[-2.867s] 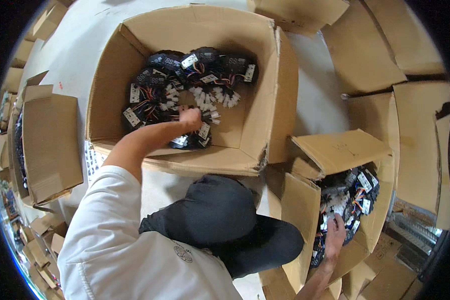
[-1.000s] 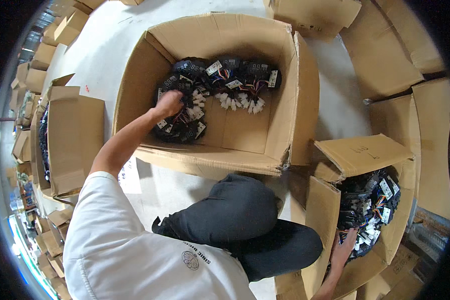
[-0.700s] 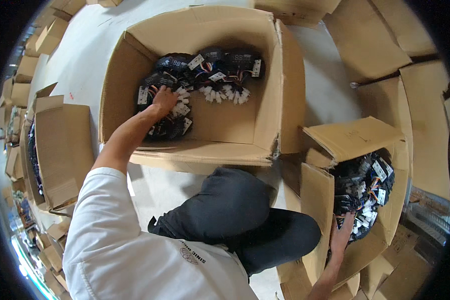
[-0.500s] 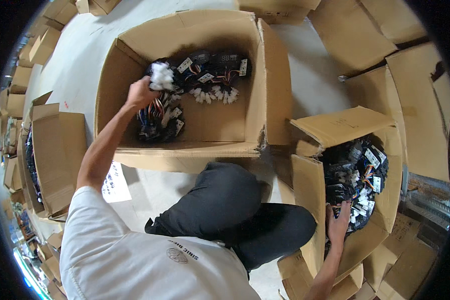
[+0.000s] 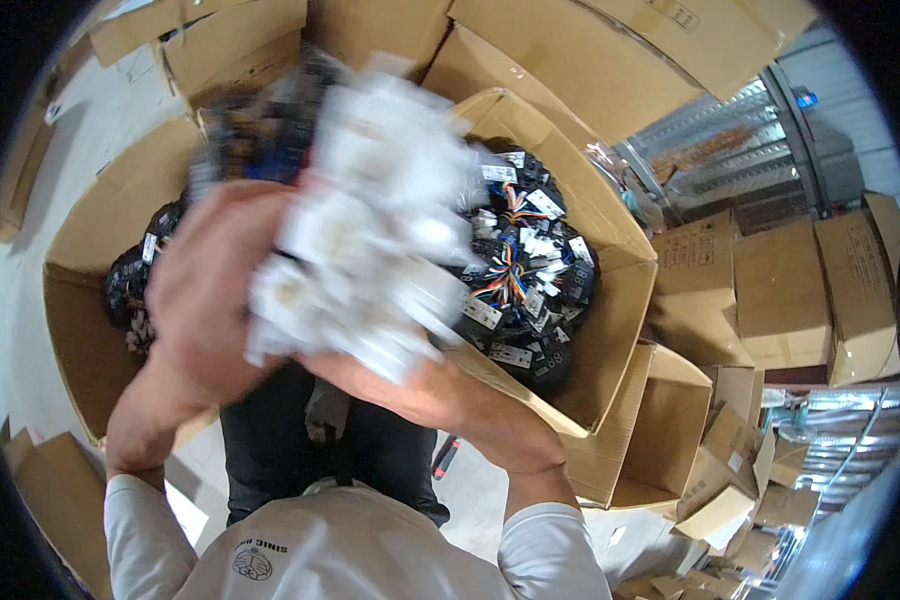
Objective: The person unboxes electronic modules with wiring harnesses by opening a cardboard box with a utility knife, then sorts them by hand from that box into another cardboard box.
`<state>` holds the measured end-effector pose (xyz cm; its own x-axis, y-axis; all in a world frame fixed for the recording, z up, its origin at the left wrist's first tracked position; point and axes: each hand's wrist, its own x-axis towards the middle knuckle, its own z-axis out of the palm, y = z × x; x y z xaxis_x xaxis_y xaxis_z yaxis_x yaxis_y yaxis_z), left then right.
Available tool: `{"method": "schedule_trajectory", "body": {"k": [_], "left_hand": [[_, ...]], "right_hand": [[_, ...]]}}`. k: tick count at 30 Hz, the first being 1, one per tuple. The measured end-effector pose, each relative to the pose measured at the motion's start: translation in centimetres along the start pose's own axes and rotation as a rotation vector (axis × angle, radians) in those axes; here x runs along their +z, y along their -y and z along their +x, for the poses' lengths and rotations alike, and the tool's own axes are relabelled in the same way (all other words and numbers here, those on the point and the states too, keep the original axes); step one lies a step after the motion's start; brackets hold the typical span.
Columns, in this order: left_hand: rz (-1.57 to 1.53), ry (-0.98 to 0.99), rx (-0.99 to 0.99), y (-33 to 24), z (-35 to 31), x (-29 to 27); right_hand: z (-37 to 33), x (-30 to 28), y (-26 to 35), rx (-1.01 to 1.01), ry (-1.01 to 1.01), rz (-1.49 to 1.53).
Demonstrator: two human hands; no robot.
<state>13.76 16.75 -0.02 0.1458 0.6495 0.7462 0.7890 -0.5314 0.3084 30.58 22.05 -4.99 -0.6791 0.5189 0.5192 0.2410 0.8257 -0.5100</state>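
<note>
Close in front of me, smeared by motion, is a bundle of wired display modules (image 5: 270, 130) with a thick cluster of white plug connectors (image 5: 365, 230). My left hand (image 5: 215, 290) is closed round the bundle on its left side. My right hand (image 5: 400, 385) reaches in below the connectors and touches or lies right behind them; its fingers are hidden. To the right, an open carton (image 5: 620, 300) holds many more black display modules (image 5: 545, 355) with coloured wires and white plugs. Another open carton (image 5: 80, 330) stands behind my left hand, with similar modules (image 5: 130, 285) inside.
Past the right carton lies an open, smaller carton (image 5: 670, 420). Closed cartons (image 5: 785, 290) are stacked farther right, beside metal shelving (image 5: 710, 150). Large cardboard panels (image 5: 590, 50) border the far side. A red-and-black tool (image 5: 447, 457) lies on the floor by my leg.
My view has swung to the right. My left hand has brought the bundle out of the large carton, up close before me. My right hand has left the right carton and come to the bundle.
</note>
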Motion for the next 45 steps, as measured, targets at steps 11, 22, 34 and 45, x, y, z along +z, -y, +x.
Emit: {"method": "schedule_trajectory", "body": {"k": [11, 22, 34, 45], "left_hand": [[-0.304, 0.28, -0.173, 1.4, -1.5, 3.6], [0.193, 0.205, -0.643, 17.8, -10.9, -5.2], [0.256, 0.852, -0.673, 35.4, -33.1, 9.5], [0.799, 1.236, 0.019, 43.1, -34.5, 17.3]], "right_hand": [[-11.4, -18.1, -14.9, 0.196, 0.03, -0.969], [-24.7, -13.4, -30.9, 1.034, 0.429, -0.68], [-11.1, -5.4, -7.9, 0.878, 0.45, -0.317], [-13.8, -1.8, -8.9, 0.917, 0.243, -0.306]]}}
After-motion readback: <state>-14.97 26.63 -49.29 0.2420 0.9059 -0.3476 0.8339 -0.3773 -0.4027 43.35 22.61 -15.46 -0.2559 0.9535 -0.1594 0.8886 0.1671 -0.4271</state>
